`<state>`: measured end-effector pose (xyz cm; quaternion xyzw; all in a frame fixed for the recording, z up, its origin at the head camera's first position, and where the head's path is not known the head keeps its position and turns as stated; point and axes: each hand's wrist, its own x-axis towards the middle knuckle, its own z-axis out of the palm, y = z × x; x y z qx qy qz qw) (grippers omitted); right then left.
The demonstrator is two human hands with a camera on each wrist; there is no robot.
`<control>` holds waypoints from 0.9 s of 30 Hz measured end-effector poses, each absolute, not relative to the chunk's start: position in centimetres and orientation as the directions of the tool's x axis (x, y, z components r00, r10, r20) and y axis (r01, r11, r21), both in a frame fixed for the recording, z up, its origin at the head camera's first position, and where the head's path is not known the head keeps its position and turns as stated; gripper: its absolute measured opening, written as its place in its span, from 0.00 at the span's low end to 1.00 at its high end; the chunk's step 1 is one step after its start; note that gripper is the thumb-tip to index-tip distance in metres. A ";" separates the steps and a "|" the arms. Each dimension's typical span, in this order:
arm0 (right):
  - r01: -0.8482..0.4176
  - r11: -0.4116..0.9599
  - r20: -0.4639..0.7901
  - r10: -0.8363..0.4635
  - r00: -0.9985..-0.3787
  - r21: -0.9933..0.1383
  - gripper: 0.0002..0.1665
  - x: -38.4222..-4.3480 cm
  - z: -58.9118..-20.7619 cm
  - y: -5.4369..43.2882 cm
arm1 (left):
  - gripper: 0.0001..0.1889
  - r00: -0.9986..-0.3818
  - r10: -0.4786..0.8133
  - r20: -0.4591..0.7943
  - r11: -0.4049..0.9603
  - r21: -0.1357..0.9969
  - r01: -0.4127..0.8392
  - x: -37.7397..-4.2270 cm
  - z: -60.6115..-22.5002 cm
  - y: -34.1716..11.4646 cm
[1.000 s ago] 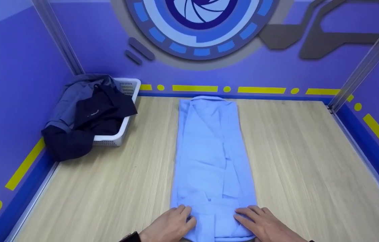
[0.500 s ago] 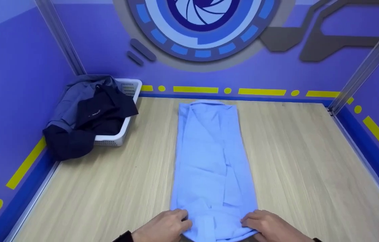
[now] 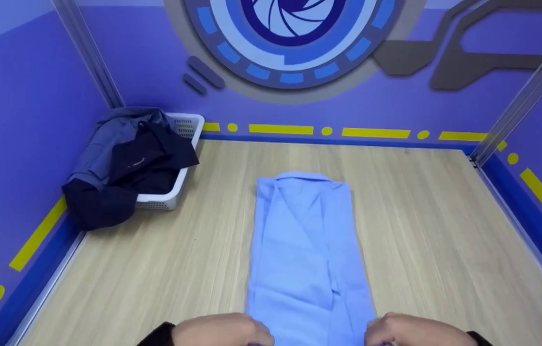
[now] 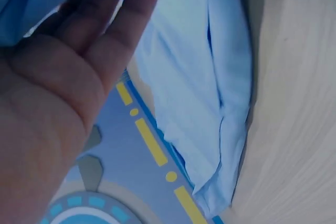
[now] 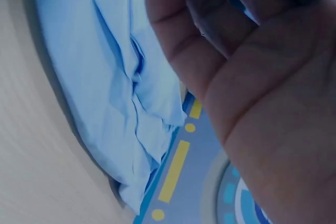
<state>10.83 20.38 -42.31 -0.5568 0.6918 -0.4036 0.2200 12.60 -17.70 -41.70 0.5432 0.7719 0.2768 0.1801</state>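
Observation:
A light blue shirt (image 3: pixel 300 250), folded lengthwise into a long strip, lies on the wooden table with its collar end away from me. At its near left corner my left hand (image 3: pixel 220 329) grips the cloth with curled fingers. My right hand (image 3: pixel 417 330) holds the near right corner the same way. In the left wrist view, cloth passes between thumb and fingers of the left hand (image 4: pixel 58 77). The right wrist view has cloth tucked by the fingers of the right hand (image 5: pixel 252 72). The shirt's near edge is out of the head view.
At the back left stands a white plastic basket (image 3: pixel 170 198), heaped with dark clothes (image 3: pixel 141 154) that hang over its rim. Purple-blue panels (image 3: pixel 146 57) wall the table (image 3: pixel 434 230) at the back and on both sides. Bare wood lies either side of the shirt.
Both hands have drawn back toward me and slightly apart, gripping the near end. The shirt has slid toward me, leaving a wider gap between its collar end and the back wall.

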 end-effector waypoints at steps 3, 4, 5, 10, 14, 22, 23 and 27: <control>-0.618 -0.011 0.256 -0.916 -0.309 -0.786 0.12 8.7 -42.5 21.5 | 0.12 -0.382 0.918 0.109 0.218 0.666 0.714 10.7 -40.8 -18.4; -0.624 -0.009 0.282 -0.897 -0.340 -0.782 0.12 8.1 -42.6 21.7 | 0.12 -0.406 0.904 0.132 0.213 0.685 0.697 9.9 -40.6 -18.6; -0.627 0.010 0.298 -0.874 -0.383 -0.779 0.14 7.4 -42.7 21.9 | 0.12 -0.449 0.881 0.147 0.223 0.709 0.669 9.1 -40.5 -18.8; -0.463 0.237 0.203 -0.668 -0.716 -0.854 0.10 4.6 -42.9 21.2 | 0.10 -0.742 0.669 0.044 0.324 0.882 0.344 5.1 -41.3 -19.0; -0.110 0.314 -0.039 -0.433 -0.901 -0.943 0.09 2.2 -43.9 19.9 | 0.04 -0.901 0.423 -0.100 0.323 0.945 0.047 2.0 -43.5 -18.1; 0.220 0.275 -0.276 -0.184 -0.944 -0.936 0.20 -0.8 -47.3 18.8 | 0.16 -0.943 0.196 -0.269 0.274 0.938 -0.211 -1.7 -47.5 -16.7; 0.230 0.282 -0.289 -0.189 -0.938 -0.931 0.23 -0.8 -47.6 18.8 | 0.19 -0.938 0.196 -0.287 0.283 0.932 -0.226 -1.7 -47.8 -16.7; 0.216 0.343 -0.309 -0.247 -0.918 -0.914 0.36 0.0 -48.3 19.3 | 0.29 -0.903 0.240 -0.355 0.277 0.917 -0.287 -1.1 -48.5 -17.1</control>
